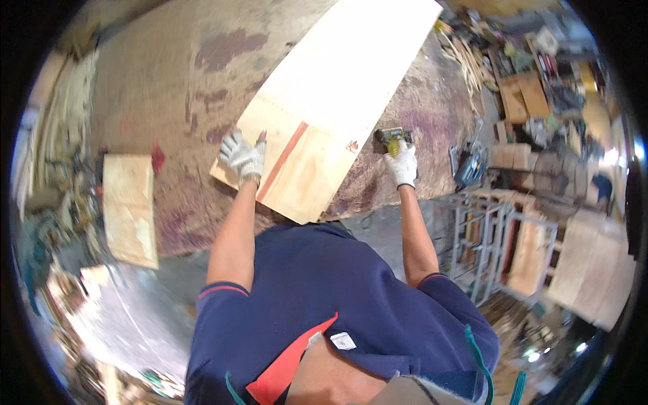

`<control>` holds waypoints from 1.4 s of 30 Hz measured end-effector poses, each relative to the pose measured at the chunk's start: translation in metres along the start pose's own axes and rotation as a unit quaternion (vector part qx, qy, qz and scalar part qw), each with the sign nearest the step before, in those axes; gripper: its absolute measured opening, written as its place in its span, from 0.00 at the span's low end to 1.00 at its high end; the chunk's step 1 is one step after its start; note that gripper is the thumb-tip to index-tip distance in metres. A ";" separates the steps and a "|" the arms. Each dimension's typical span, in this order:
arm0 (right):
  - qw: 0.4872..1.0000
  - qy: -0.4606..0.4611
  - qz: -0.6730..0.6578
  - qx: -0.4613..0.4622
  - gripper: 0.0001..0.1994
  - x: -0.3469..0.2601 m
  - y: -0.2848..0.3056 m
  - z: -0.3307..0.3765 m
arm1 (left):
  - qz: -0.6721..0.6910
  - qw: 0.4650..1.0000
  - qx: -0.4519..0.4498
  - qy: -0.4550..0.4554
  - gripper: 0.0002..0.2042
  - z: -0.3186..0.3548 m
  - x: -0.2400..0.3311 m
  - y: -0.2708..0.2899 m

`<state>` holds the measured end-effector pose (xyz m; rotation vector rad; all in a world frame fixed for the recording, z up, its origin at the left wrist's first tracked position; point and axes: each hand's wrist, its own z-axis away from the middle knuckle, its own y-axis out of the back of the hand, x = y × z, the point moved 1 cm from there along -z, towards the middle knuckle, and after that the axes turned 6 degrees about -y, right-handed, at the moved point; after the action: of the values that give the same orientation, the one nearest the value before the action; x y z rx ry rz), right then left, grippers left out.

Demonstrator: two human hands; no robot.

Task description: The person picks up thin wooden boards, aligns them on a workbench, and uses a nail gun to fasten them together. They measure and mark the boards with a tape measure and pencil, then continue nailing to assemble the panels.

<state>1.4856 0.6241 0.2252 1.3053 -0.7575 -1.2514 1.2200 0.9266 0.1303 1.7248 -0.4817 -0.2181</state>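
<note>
A long, pale wooden board (337, 88) lies slanted across the worn brown worktable, its far part washed out by bright light. Along its near part runs a narrow reddish strip (283, 160), and a small dark mark shows by the right edge. My left hand (243, 156), in a white knit glove with the thumb tip showing bare, rests open on the board's left edge. To the right of the board, my gloved right hand (403, 165) is closed on a small black and yellow-green tool (391, 137); its exact kind is unclear. The tool is beside the board, over the tabletop.
A shorter wooden board (128, 209) lies at the table's left side. Near the right edge sits a blue and black tool (469, 169). Grey metal frames (479, 246) stand lower right, with stacked wood panels (590, 266) beyond them. Clutter lines both sides.
</note>
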 end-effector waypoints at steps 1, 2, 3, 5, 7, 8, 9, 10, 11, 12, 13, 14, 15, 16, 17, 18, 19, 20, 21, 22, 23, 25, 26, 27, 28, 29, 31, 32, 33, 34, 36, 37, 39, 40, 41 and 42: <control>0.999 0.035 -0.006 0.027 0.31 0.001 -0.009 0.014 | 0.023 0.999 0.002 -0.024 0.42 -0.001 -0.008 0.001; 0.996 0.061 -0.064 0.018 0.28 0.000 -0.017 0.033 | 0.054 0.997 0.017 -0.057 0.41 0.000 -0.018 0.002; 0.995 0.067 -0.069 -0.004 0.27 -0.004 -0.026 0.054 | 0.078 0.992 0.019 -0.094 0.40 -0.002 -0.031 0.005; 0.989 0.049 -0.107 -0.091 0.27 -0.015 -0.045 0.098 | 0.094 0.989 -0.006 -0.118 0.37 -0.001 -0.063 0.009; 0.973 0.036 -0.149 -0.171 0.27 -0.026 -0.062 0.136 | 0.067 0.993 -0.069 -0.067 0.34 0.006 -0.094 0.012; 0.967 0.027 -0.150 -0.205 0.27 -0.031 -0.072 0.153 | 0.130 0.982 -0.089 -0.101 0.33 0.008 -0.102 0.011; 0.968 0.045 -0.153 -0.192 0.26 -0.035 -0.079 0.169 | 0.180 0.972 -0.109 -0.108 0.31 0.016 -0.109 0.010; 0.978 0.081 -0.138 -0.134 0.25 -0.039 -0.085 0.177 | 0.214 0.963 -0.142 -0.076 0.30 0.017 -0.123 0.013; 0.981 0.124 -0.126 -0.085 0.25 -0.043 -0.089 0.185 | 0.275 0.955 -0.106 -0.041 0.26 0.027 -0.125 0.014; 0.981 0.151 -0.107 -0.063 0.24 -0.048 -0.097 0.190 | 0.296 0.946 -0.116 -0.059 0.24 0.026 -0.129 0.016; 0.969 0.119 -0.182 -0.121 0.23 -0.045 -0.099 0.189 | 0.238 0.962 -0.118 -0.056 0.23 0.031 -0.126 0.017; 0.951 0.087 -0.245 -0.167 0.22 -0.043 -0.102 0.189 | 0.243 0.962 -0.087 -0.088 0.23 0.030 -0.126 0.020; 0.953 0.072 -0.228 -0.185 0.21 -0.040 -0.104 0.186 | 0.216 0.973 -0.058 -0.061 0.23 0.028 -0.123 0.024; 0.958 0.079 -0.226 -0.157 0.20 -0.041 -0.108 0.184 | 0.167 0.980 0.060 -0.085 0.24 0.030 -0.121 0.029; 0.961 0.063 -0.214 -0.161 0.19 -0.038 -0.110 0.180 | 0.169 0.983 -0.001 -0.072 0.23 0.029 -0.119 0.031; 0.969 0.021 -0.184 -0.161 0.19 -0.036 -0.112 0.177 | 0.180 0.980 -0.049 -0.065 0.23 0.027 -0.117 0.034; 0.966 0.019 -0.201 -0.164 0.18 -0.037 -0.115 0.174 | 0.198 0.976 -0.068 -0.061 0.23 0.029 -0.117 0.038; 0.965 0.002 -0.201 -0.167 0.18 -0.033 -0.114 0.174 | 0.223 0.970 -0.072 -0.057 0.23 0.034 -0.113 0.042; 0.967 -0.033 -0.201 -0.155 0.18 -0.033 -0.114 0.173 | 0.243 0.964 -0.098 -0.052 0.23 0.038 -0.112 0.046; 0.954 -0.029 -0.244 -0.169 0.18 -0.031 -0.111 0.173 | 0.246 0.965 -0.084 -0.040 0.23 0.044 -0.109 0.052; 0.942 -0.045 -0.285 -0.169 0.18 -0.032 -0.108 0.175 | 0.254 0.964 -0.072 -0.036 0.23 0.048 -0.108 0.057; 0.939 -0.053 -0.293 -0.174 0.18 -0.029 -0.097 0.178 | 0.276 0.959 -0.067 -0.027 0.23 0.055 -0.105 0.066; 0.941 -0.049 -0.281 -0.185 0.18 -0.028 -0.093 0.181 | 0.281 0.958 -0.045 -0.028 0.22 0.058 -0.106 0.070; 0.941 -0.051 -0.265 -0.202 0.18 -0.026 -0.087 0.181 | 0.286 0.957 -0.037 -0.029 0.22 0.060 -0.106 0.074; 0.941 -0.055 -0.252 -0.218 0.18 -0.025 -0.084 0.183 | 0.294 0.955 -0.019 -0.035 0.22 0.061 -0.109 0.077; 0.948 -0.080 -0.230 -0.204 0.17 -0.022 -0.082 0.186 | 0.280 0.958 -0.048 -0.029 0.22 0.063 -0.112 0.080; 0.961 0.004 -0.140 -0.239 0.18 -0.017 -0.083 0.192 | 0.256 0.963 -0.084 -0.026 0.22 0.073 -0.126 0.085; 0.963 0.040 -0.093 -0.251 0.18 -0.014 -0.086 0.194 | 0.242 0.965 -0.102 -0.027 0.23 0.078 -0.135 0.088; 0.951 0.008 -0.135 -0.277 0.19 -0.011 -0.091 0.197 | 0.211 0.974 -0.081 -0.020 0.24 0.084 -0.143 0.092; 0.965 0.025 -0.138 -0.222 0.19 -0.009 -0.093 0.198 | 0.178 0.980 -0.084 -0.008 0.25 0.092 -0.152 0.095; 0.981 0.039 -0.145 -0.120 0.20 -0.009 -0.097 0.197 | 0.205 0.977 -0.045 0.049 0.26 0.094 -0.177 0.099; 0.977 0.027 -0.179 -0.117 0.20 -0.009 -0.097 0.197 | 0.186 0.980 -0.015 0.075 0.27 0.093 -0.193 0.101; 0.986 0.063 -0.125 -0.088 0.23 -0.018 -0.097 0.198 | 0.134 0.985 0.008 0.106 0.27 0.088 -0.236 0.099; 0.990 0.069 -0.103 -0.062 0.25 -0.023 -0.094 0.199 | 0.098 0.990 0.031 0.100 0.26 0.081 -0.263 0.094; 0.996 0.059 -0.050 -0.046 0.27 -0.029 -0.092 0.202 | 0.124 0.987 0.019 0.101 0.25 0.074 -0.296 0.088; 0.998 0.049 -0.034 -0.031 0.31 -0.035 -0.090 0.208 | 0.208 0.962 -0.013 0.178 0.25 0.063 -0.330 0.078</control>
<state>1.2602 0.6159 0.1854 1.3405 -0.6047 -1.2447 0.8841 1.0022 0.1534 1.5518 -0.5550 0.3814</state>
